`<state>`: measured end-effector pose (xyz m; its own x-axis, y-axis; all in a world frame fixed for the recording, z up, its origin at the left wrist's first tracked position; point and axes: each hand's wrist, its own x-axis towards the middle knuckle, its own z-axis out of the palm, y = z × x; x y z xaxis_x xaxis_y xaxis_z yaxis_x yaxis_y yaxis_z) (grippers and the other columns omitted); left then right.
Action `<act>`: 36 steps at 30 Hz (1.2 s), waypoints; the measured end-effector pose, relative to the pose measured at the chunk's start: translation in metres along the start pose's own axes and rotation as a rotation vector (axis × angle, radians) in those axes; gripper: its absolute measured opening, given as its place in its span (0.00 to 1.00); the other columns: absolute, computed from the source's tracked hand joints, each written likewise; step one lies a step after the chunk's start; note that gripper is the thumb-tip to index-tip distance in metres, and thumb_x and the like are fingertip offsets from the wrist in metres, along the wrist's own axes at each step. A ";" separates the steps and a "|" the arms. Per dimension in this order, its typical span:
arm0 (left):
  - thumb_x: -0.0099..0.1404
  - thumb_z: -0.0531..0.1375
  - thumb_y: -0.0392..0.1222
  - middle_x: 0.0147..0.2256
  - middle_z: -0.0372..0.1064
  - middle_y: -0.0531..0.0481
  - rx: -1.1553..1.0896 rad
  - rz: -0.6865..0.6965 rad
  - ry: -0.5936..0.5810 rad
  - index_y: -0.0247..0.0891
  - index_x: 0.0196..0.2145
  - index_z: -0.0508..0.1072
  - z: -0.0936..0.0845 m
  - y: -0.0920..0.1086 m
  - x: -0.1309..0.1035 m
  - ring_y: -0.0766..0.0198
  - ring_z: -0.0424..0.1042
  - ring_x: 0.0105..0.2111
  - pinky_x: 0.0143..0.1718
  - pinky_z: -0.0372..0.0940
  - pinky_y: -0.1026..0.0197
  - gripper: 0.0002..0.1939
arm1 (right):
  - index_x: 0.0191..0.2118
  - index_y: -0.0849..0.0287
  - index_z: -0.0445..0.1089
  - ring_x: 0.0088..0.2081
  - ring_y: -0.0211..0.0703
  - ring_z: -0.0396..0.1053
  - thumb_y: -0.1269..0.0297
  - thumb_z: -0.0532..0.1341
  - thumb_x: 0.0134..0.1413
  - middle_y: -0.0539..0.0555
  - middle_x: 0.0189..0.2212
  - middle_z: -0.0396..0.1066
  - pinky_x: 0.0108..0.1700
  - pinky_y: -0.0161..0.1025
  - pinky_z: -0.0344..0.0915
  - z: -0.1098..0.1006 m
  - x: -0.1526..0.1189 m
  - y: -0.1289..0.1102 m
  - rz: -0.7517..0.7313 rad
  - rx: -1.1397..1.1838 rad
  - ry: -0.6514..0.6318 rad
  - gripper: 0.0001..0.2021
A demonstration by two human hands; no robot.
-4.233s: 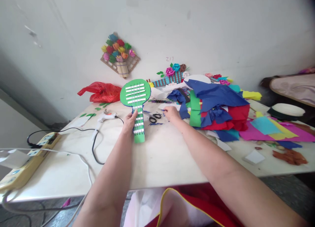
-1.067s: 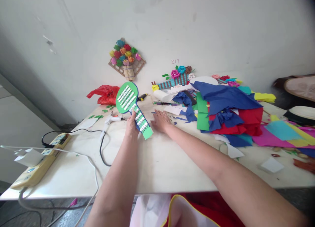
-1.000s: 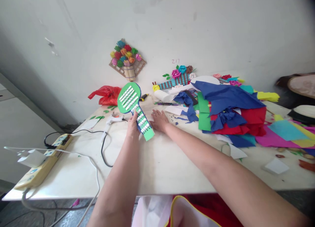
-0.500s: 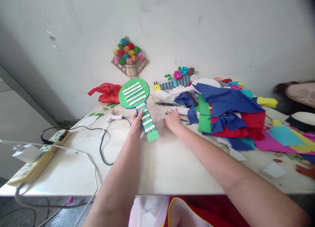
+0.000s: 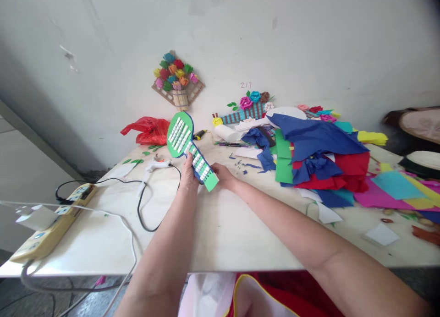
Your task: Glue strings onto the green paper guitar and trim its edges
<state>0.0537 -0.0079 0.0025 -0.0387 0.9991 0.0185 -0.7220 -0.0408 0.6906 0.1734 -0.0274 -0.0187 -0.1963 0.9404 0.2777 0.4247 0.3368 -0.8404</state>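
Note:
A green paddle-shaped craft (image 5: 178, 134) with blue edges and rows of white rolled pieces is held tilted above the table. My left hand (image 5: 189, 172) grips its handle from the left, thumb on the front. Close behind the handle's lower end is my right hand (image 5: 222, 175), its fingers bent and partly hidden by the craft, so whether it grips the edge is unclear. Left of the craft lies a white glue gun (image 5: 153, 166) with a black cord. Small blue scraps (image 5: 244, 172) lie to the right of my hands.
A yellow power strip (image 5: 55, 225) with cables lies at the left. The red plastic bag (image 5: 149, 130) sits by the wall. Piled blue, red and green paper (image 5: 319, 143) covers the right side. Flower crafts (image 5: 177, 74) lean on or hang from the wall.
The craft has turned so its face points more to the right and its blue edge shows. My right hand has moved left and down from the scraps to the handle.

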 end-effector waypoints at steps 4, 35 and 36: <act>0.54 0.64 0.50 0.23 0.69 0.54 0.006 0.022 -0.009 0.36 0.31 0.69 0.001 -0.001 0.002 0.69 0.70 0.20 0.28 0.68 0.65 0.14 | 0.28 0.65 0.73 0.32 0.41 0.69 0.73 0.60 0.42 0.51 0.25 0.72 0.34 0.35 0.63 0.000 0.002 0.002 0.013 0.097 -0.064 0.05; 0.51 0.66 0.45 0.25 0.72 0.50 0.113 0.125 0.015 0.37 0.30 0.70 -0.008 -0.001 0.004 0.63 0.72 0.25 0.32 0.69 0.58 0.12 | 0.39 0.58 0.61 0.18 0.30 0.64 0.65 0.67 0.39 0.47 0.23 0.71 0.15 0.26 0.42 -0.044 -0.008 -0.009 0.259 0.578 -0.021 0.19; 0.51 0.66 0.46 0.25 0.72 0.50 0.119 0.122 0.009 0.37 0.30 0.70 -0.008 -0.001 0.003 0.62 0.73 0.25 0.32 0.69 0.57 0.13 | 0.39 0.58 0.61 0.18 0.30 0.63 0.65 0.67 0.39 0.46 0.22 0.70 0.15 0.26 0.42 -0.044 -0.008 -0.009 0.249 0.567 -0.025 0.19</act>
<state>0.0483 -0.0049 -0.0037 -0.1277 0.9866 0.1016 -0.6246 -0.1595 0.7645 0.2101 -0.0361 0.0068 -0.1748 0.9840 0.0359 -0.0739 0.0232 -0.9970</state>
